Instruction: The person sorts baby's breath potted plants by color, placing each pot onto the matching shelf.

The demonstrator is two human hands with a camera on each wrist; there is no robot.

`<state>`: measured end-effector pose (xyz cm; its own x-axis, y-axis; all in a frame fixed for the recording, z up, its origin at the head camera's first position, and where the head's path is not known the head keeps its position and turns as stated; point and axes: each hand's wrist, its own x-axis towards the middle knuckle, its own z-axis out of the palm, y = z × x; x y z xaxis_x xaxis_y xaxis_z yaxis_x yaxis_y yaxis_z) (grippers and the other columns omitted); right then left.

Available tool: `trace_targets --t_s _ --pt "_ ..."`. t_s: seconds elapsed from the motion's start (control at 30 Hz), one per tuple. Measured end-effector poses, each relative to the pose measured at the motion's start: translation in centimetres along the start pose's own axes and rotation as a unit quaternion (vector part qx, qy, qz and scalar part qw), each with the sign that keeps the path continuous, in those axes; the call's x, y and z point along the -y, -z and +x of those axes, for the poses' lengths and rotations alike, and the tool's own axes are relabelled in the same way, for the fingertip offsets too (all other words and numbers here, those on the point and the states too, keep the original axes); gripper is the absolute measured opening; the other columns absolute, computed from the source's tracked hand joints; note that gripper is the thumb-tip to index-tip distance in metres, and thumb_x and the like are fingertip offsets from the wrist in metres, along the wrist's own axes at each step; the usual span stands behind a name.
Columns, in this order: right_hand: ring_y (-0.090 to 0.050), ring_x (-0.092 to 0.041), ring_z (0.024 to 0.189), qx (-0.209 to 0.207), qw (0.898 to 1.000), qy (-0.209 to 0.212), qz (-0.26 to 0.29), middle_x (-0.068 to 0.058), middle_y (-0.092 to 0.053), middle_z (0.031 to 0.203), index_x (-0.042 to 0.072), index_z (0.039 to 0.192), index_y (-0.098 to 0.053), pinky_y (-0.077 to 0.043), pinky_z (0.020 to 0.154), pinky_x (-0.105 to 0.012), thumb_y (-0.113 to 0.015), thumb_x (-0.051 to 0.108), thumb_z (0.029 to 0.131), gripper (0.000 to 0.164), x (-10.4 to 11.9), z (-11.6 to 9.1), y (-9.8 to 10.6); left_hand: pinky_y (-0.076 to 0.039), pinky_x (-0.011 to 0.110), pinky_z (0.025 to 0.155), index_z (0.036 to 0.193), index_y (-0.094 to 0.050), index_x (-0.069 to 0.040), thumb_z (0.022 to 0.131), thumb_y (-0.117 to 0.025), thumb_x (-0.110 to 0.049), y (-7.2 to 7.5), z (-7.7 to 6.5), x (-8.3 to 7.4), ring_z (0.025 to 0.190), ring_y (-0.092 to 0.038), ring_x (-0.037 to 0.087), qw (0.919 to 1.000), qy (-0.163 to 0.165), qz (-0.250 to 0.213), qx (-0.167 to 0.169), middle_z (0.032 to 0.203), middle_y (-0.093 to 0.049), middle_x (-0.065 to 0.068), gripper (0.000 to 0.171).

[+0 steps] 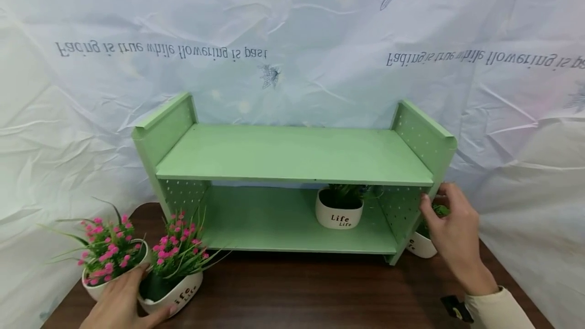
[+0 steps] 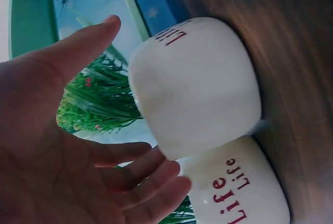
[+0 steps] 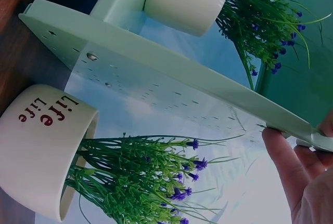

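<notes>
L hand nearest, approx. 8 o'clock in the head view: fingers spread, thumb apart, not gripping. Nr. pink-flower pot sits at its 1–2 o'clock, betw. thumb & fingers; gap by thumb in wrist view, can't tell if fingertips touch. Other pink-flower pot at the hand's 11 o'clock, just beside. Both on dk. wood table.

R hand, approx. 4 o'clock, pinches green shelf by its R side panel, thumb one side, fingers other. Outer pot at that hand's 8 o'clock, outside panel; inner pot at its 9, on lower tier.

Printed cloth behind, toward 12.
</notes>
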<state>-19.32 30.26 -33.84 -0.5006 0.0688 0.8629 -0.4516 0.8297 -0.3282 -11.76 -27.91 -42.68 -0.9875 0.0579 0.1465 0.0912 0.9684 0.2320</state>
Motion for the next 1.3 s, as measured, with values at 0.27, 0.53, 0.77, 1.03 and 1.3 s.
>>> trace_targets --t_s 0.27,0.53,0.77,1.03,1.3 --pt "-0.045 0.022 0.087 0.0 1.0 0.003 0.005 -0.017 -0.064 0.091 -0.006 0.099 -0.061 -0.041 0.053 -0.007 -0.068 -0.005 0.084 0.017 0.0 0.0 0.0 -0.048 0.059 0.075 0.125 -0.058 0.013 0.06 -0.08 -0.074 -0.7 -0.2 -0.4 0.089 -0.058 0.046 0.9969 0.002 0.038 -0.068 0.106 -0.059 0.031 0.111" --pt "-0.045 0.023 0.087 -0.001 1.0 0.006 0.005 -0.017 -0.064 0.091 -0.005 0.099 -0.061 -0.041 0.052 -0.008 -0.069 -0.005 0.083 0.018 -0.1 0.0 0.0 -0.049 0.061 0.082 0.134 -0.044 0.019 0.068 -0.083 -0.062 -1.1 0.3 0.2 0.105 -0.057 0.055 0.9992 -0.029 -0.001 -0.028 0.119 -0.057 0.039 0.111" --pt "-0.045 0.023 0.088 -0.004 1.0 0.005 0.006 -0.017 -0.064 0.091 -0.005 0.1 -0.061 -0.041 0.053 -0.007 -0.069 -0.006 0.083 0.019 0.0 0.0 0.0 -0.052 0.056 0.078 0.129 -0.049 0.015 0.07 -0.082 -0.061 -0.8 0.4 -0.7 0.103 -0.06 0.046 0.9994 -0.016 -0.028 0.016 0.116 -0.059 0.029 0.102" --pt "-0.044 0.024 0.088 -0.004 1.0 0.002 0.004 -0.017 -0.064 0.091 -0.005 0.1 -0.061 -0.04 0.053 -0.008 -0.069 -0.004 0.084 0.018 0.0 0.1 0.0 -0.053 0.052 0.081 0.134 -0.048 0.013 0.072 -0.082 -0.058 -0.8 0.7 -1.6 0.108 -0.06 0.04 0.9944 -0.024 -0.074 0.071 0.122 -0.06 0.023 0.1" --pt "-0.044 0.023 0.086 -0.006 1.0 0.001 0.003 -0.017 -0.064 0.091 -0.005 0.1 -0.061 -0.039 0.053 -0.008 -0.069 -0.004 0.083 0.019 -0.1 0.0 0.0 -0.053 0.046 0.08 0.14 -0.045 0.007 0.074 -0.086 -0.047 -0.6 1.9 -2.6 0.112 -0.058 0.035 0.973 -0.059 -0.183 0.128 0.133 -0.053 0.021 0.095"
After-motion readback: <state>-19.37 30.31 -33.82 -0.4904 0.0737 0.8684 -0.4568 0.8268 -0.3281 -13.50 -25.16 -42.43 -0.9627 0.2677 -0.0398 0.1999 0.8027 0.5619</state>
